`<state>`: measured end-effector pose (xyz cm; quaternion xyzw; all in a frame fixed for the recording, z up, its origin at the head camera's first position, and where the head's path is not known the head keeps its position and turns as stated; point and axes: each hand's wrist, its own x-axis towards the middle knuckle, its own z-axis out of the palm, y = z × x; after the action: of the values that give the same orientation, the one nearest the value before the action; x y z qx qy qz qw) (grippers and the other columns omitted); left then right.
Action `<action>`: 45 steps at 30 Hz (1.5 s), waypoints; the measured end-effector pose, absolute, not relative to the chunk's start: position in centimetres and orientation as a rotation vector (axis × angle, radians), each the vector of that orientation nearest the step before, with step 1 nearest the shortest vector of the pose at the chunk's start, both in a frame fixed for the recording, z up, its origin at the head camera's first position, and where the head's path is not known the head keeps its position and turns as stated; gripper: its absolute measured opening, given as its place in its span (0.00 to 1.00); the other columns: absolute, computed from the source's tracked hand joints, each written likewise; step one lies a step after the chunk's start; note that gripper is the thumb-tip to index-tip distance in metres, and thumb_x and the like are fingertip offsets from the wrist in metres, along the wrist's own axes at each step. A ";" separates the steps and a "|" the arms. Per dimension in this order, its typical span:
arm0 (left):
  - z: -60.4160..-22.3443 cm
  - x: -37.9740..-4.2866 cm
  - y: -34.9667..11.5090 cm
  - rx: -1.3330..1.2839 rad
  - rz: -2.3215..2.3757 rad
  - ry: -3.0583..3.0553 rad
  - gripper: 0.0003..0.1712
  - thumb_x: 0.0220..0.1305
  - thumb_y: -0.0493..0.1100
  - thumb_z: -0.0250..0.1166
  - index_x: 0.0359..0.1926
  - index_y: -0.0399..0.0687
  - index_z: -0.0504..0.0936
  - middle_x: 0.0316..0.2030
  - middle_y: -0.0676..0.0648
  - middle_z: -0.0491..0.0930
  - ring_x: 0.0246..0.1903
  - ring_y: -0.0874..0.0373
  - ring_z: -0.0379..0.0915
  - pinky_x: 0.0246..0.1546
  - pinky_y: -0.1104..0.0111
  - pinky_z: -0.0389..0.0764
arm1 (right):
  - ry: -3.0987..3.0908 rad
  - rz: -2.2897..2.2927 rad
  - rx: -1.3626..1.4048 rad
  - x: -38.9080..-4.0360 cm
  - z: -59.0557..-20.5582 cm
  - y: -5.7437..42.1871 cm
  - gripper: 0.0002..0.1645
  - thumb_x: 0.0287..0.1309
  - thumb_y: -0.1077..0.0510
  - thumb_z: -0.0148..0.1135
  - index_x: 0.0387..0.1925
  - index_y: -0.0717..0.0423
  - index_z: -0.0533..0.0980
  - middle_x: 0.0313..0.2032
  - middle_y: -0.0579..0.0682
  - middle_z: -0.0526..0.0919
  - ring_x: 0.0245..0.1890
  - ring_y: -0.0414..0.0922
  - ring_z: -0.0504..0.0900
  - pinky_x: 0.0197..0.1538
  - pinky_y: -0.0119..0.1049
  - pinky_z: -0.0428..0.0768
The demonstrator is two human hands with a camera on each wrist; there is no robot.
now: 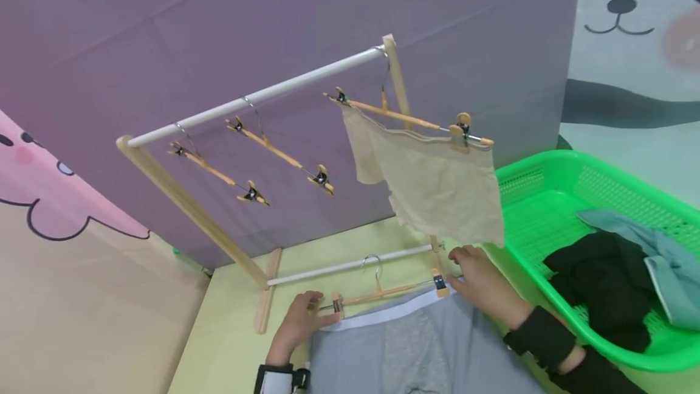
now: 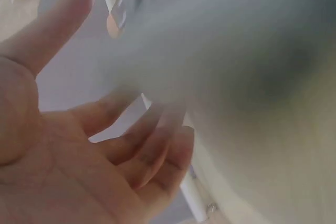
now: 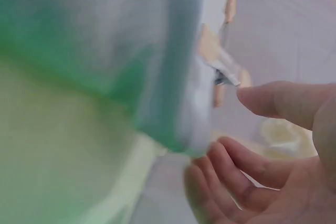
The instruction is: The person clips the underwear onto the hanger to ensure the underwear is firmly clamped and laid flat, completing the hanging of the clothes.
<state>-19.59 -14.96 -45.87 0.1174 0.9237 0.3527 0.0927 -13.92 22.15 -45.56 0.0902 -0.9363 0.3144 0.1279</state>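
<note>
Grey-blue boxer briefs (image 1: pixel 352 357) with a white waistband hang from a wooden clip hanger (image 1: pixel 389 292), held at both ends by its clips. My left hand (image 1: pixel 299 322) is beside the left clip (image 1: pixel 338 305), thumb toward the waistband and fingers loosely spread. The right hand (image 1: pixel 489 287) stands at the right clip (image 1: pixel 440 283), its thumb tip close to it. In the left wrist view the fingers (image 2: pixel 149 156) are relaxed and spread from the thumb, while blurred cloth covers much of the picture. The right wrist view shows a clip (image 3: pixel 223 72) near the thumb.
A rack with a white top rail (image 1: pixel 306 82) stands against the purple wall. Two bare clip hangers (image 1: pixel 273 149) and one holding a beige garment (image 1: pixel 437 181) hang from it. At right, a green basket (image 1: pixel 579 166) holds black clothing (image 1: pixel 607 284) and light-blue clothing (image 1: pixel 675 266).
</note>
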 end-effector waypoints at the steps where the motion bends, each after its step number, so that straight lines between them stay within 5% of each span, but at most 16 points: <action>1: -45.7 -19.5 -15.1 0.353 1.017 2.744 0.41 0.50 0.47 0.79 0.59 0.29 0.73 0.52 0.31 0.76 0.51 0.35 0.74 0.48 0.45 0.78 | -2.703 0.894 0.272 -13.9 -45.3 21.8 0.18 0.59 0.61 0.68 0.48 0.67 0.77 0.42 0.58 0.79 0.44 0.57 0.76 0.41 0.46 0.78; 8: -45.2 -19.3 -15.7 0.338 0.942 2.690 0.35 0.42 0.36 0.81 0.53 0.32 0.77 0.47 0.34 0.76 0.47 0.36 0.75 0.46 0.47 0.80 | -2.616 0.892 0.445 -14.3 -42.7 18.5 0.19 0.59 0.62 0.67 0.50 0.66 0.75 0.46 0.58 0.78 0.50 0.57 0.76 0.55 0.53 0.75; 15: -45.5 -19.4 -15.4 0.393 0.963 2.687 0.32 0.40 0.31 0.79 0.49 0.36 0.77 0.45 0.35 0.72 0.45 0.40 0.74 0.42 0.50 0.80 | -2.666 0.992 0.646 -15.9 -40.7 13.7 0.18 0.64 0.57 0.65 0.52 0.60 0.74 0.44 0.51 0.76 0.45 0.47 0.76 0.48 0.43 0.77; 24: -46.3 -19.8 -14.5 0.450 0.928 2.675 0.25 0.43 0.34 0.80 0.42 0.37 0.78 0.41 0.42 0.79 0.41 0.48 0.74 0.41 0.54 0.78 | -2.806 0.968 0.790 -17.4 -41.3 8.3 0.21 0.64 0.54 0.65 0.52 0.63 0.74 0.43 0.55 0.81 0.44 0.53 0.80 0.45 0.43 0.80; 30: -46.2 -19.7 -14.9 0.429 0.940 2.658 0.23 0.45 0.37 0.79 0.41 0.38 0.77 0.40 0.44 0.80 0.40 0.51 0.75 0.40 0.56 0.78 | -2.906 0.919 0.770 -18.2 -43.6 5.2 0.14 0.61 0.56 0.65 0.43 0.62 0.76 0.37 0.54 0.82 0.40 0.52 0.80 0.41 0.42 0.79; 37: -46.5 -19.8 -15.3 0.460 1.020 2.594 0.18 0.48 0.36 0.77 0.36 0.39 0.76 0.37 0.47 0.79 0.40 0.52 0.74 0.40 0.59 0.77 | -2.987 0.909 0.803 -18.6 -45.2 2.9 0.15 0.58 0.51 0.69 0.35 0.57 0.76 0.28 0.47 0.77 0.32 0.46 0.75 0.34 0.36 0.74; 45: -46.3 -19.9 -15.4 0.519 1.131 2.457 0.12 0.54 0.38 0.74 0.34 0.39 0.80 0.33 0.49 0.82 0.34 0.58 0.74 0.35 0.69 0.74 | -2.901 1.402 0.804 -19.3 -47.4 3.3 0.16 0.66 0.52 0.63 0.24 0.53 0.72 0.18 0.41 0.63 0.15 0.36 0.60 0.24 0.28 0.60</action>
<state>-19.95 -15.36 -46.33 0.1850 0.8754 0.4031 0.1923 -19.33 3.25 -47.40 0.2411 -0.8701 0.4205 -0.0894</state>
